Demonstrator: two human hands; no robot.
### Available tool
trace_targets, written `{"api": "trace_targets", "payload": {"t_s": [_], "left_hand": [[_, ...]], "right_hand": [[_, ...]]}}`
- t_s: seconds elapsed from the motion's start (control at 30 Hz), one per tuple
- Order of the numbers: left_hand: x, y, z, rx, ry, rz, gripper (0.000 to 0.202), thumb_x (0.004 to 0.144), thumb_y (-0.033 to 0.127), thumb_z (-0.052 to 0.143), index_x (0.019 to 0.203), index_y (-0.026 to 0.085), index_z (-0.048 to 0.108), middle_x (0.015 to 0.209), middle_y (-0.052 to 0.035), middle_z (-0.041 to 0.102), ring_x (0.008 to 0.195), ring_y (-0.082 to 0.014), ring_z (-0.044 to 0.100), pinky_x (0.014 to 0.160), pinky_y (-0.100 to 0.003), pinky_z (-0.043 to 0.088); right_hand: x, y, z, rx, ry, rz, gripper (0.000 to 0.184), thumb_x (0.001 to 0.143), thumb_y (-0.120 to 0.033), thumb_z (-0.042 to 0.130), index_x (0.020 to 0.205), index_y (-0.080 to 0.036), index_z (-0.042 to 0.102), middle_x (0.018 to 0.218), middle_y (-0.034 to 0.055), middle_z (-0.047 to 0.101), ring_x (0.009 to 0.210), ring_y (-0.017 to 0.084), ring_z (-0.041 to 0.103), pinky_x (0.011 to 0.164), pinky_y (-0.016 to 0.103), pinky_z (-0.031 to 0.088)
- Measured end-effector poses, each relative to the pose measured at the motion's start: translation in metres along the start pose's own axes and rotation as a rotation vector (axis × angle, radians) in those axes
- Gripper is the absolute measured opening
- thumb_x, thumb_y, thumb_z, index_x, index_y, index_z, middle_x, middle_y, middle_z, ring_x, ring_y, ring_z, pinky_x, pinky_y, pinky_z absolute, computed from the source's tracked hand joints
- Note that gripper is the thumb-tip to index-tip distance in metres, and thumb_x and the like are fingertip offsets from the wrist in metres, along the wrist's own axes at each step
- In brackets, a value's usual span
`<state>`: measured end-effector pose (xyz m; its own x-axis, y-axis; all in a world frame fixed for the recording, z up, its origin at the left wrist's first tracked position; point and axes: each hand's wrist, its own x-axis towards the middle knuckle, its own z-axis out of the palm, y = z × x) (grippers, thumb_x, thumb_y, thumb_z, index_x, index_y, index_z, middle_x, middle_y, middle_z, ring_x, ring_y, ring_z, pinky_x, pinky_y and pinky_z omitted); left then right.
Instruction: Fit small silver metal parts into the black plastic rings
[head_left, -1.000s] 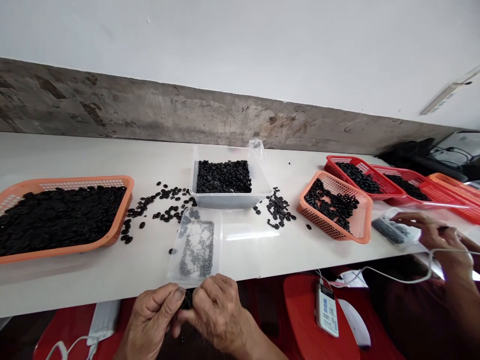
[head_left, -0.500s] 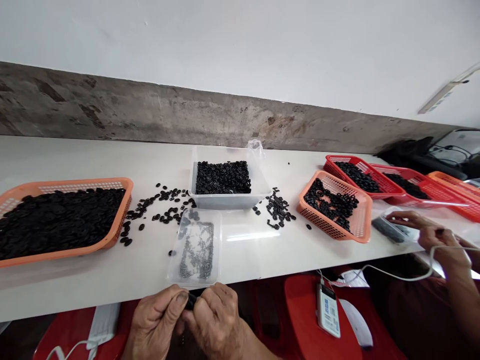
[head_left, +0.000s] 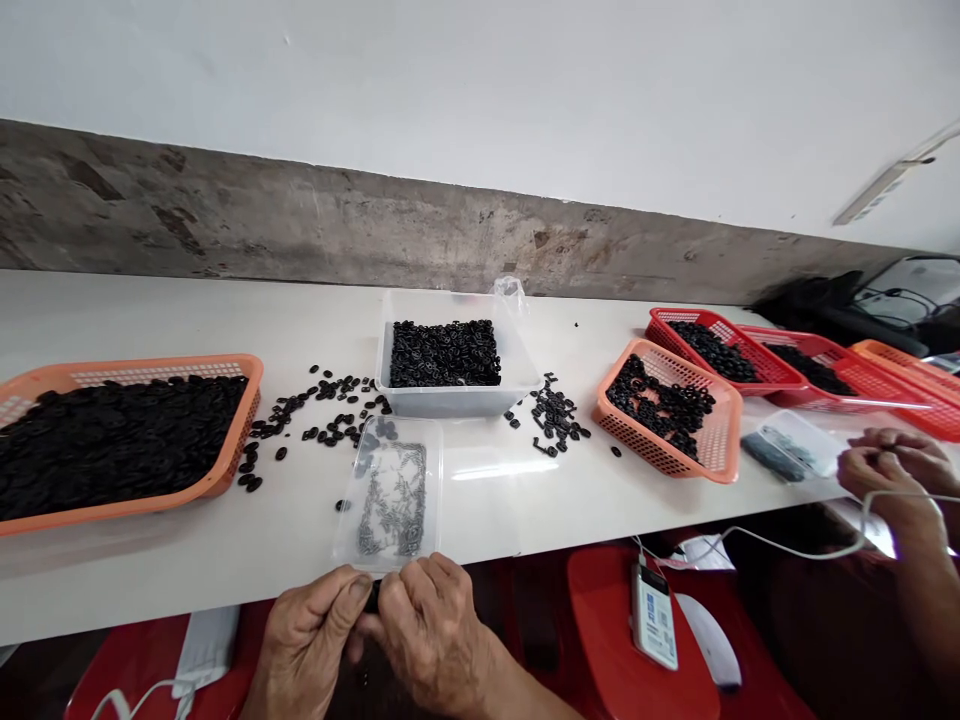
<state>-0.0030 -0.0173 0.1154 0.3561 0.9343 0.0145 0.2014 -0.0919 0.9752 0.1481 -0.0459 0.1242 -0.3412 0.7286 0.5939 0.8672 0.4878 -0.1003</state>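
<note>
My left hand (head_left: 311, 635) and my right hand (head_left: 431, 625) meet at the table's near edge, fingers pinched together on a small black part (head_left: 372, 596) that is mostly hidden between them. Just beyond them lies a clear shallow tray (head_left: 391, 495) with several small metal springs or screws. Loose black rings (head_left: 322, 415) lie scattered on the white table (head_left: 187, 540) behind it. A clear tub (head_left: 450, 365) of black rings stands further back. At the left, an orange basket (head_left: 120, 430) is heaped with black parts.
Right of the tub lie more loose black pieces (head_left: 556, 417), then an orange basket (head_left: 667, 410) and red baskets (head_left: 720, 350) with black parts. Another person's hands (head_left: 889, 470) work at the right edge near a clear tray (head_left: 787, 450). Red stools (head_left: 637, 650) and a badge sit below.
My hands stayed pinched on the black part, shifting only slightly. The other person's hands drew back from the clear tray toward the table edge.
</note>
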Motion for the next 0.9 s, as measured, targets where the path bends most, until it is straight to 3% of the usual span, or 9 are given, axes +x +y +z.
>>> {"api": "trace_targets", "payload": {"t_s": [0.1, 0.23, 0.4, 0.53, 0.67, 0.8, 0.9], "left_hand": [[0.0, 0.004, 0.001, 0.049, 0.05, 0.07, 0.03, 0.09, 0.029, 0.048, 0.065, 0.02, 0.062, 0.046, 0.0056, 0.049, 0.041, -0.011, 0.049, 0.043, -0.02, 0.042], [0.002, 0.004, -0.004, 0.136, 0.048, 0.304, 0.017, 0.087, 0.019, 0.052, 0.092, 0.023, 0.068, 0.065, 0.0036, 0.066, 0.053, -0.0124, 0.062, 0.051, -0.019, 0.052], [0.001, -0.01, -0.014, 0.444, 0.135, 0.598, 0.024, 0.085, 0.012, 0.058, 0.107, 0.019, 0.064, 0.089, -0.0023, 0.076, 0.075, -0.0144, 0.072, 0.074, -0.018, 0.056], [0.001, -0.011, -0.014, 0.63, 0.148, 0.813, 0.028, 0.084, 0.008, 0.059, 0.112, 0.013, 0.063, 0.097, -0.0091, 0.075, 0.088, -0.0174, 0.071, 0.087, -0.022, 0.054], [0.001, -0.001, -0.011, 0.67, 0.127, 0.966, 0.024, 0.088, 0.007, 0.052, 0.108, 0.009, 0.064, 0.096, -0.0133, 0.075, 0.092, -0.0184, 0.07, 0.083, -0.023, 0.057], [-0.001, 0.002, -0.009, 0.688, 0.079, 0.958, 0.022, 0.088, 0.007, 0.052, 0.106, 0.009, 0.064, 0.093, -0.0145, 0.075, 0.089, -0.018, 0.071, 0.081, -0.022, 0.057], [-0.004, -0.004, -0.008, 0.568, 0.091, 0.813, 0.025, 0.085, 0.013, 0.06, 0.11, 0.013, 0.062, 0.095, -0.0117, 0.074, 0.087, -0.0192, 0.071, 0.082, -0.024, 0.057]], "right_hand": [[-0.001, -0.001, 0.007, 0.033, 0.014, 0.046, 0.038, 0.099, -0.028, 0.038, 0.065, -0.017, 0.05, 0.054, 0.0, 0.049, 0.048, 0.014, 0.046, 0.05, 0.028, 0.034], [-0.002, 0.001, 0.005, 0.185, 0.011, 0.175, 0.039, 0.099, -0.028, 0.036, 0.066, -0.015, 0.053, 0.057, 0.0017, 0.052, 0.052, 0.015, 0.048, 0.054, 0.027, 0.039], [-0.006, 0.002, -0.007, 0.817, -0.074, 0.544, 0.022, 0.094, -0.031, 0.049, 0.082, -0.015, 0.058, 0.065, -0.0001, 0.053, 0.056, 0.011, 0.05, 0.054, 0.022, 0.039], [-0.009, 0.002, -0.008, 1.382, -0.076, 0.726, 0.033, 0.09, -0.046, 0.052, 0.086, -0.014, 0.06, 0.06, -0.0013, 0.052, 0.051, 0.009, 0.049, 0.053, 0.02, 0.041], [-0.01, 0.003, -0.006, 1.555, -0.042, 0.848, 0.038, 0.082, -0.051, 0.063, 0.079, -0.013, 0.059, 0.058, -0.0008, 0.054, 0.047, 0.007, 0.047, 0.048, 0.018, 0.038], [-0.009, 0.005, -0.007, 1.584, -0.104, 0.918, 0.036, 0.082, -0.046, 0.064, 0.071, -0.014, 0.054, 0.057, -0.0004, 0.053, 0.044, 0.006, 0.045, 0.043, 0.016, 0.035], [-0.009, 0.006, -0.009, 1.562, -0.139, 0.893, 0.037, 0.084, -0.046, 0.061, 0.069, -0.014, 0.053, 0.054, -0.0022, 0.05, 0.043, 0.005, 0.041, 0.043, 0.015, 0.032]]}}
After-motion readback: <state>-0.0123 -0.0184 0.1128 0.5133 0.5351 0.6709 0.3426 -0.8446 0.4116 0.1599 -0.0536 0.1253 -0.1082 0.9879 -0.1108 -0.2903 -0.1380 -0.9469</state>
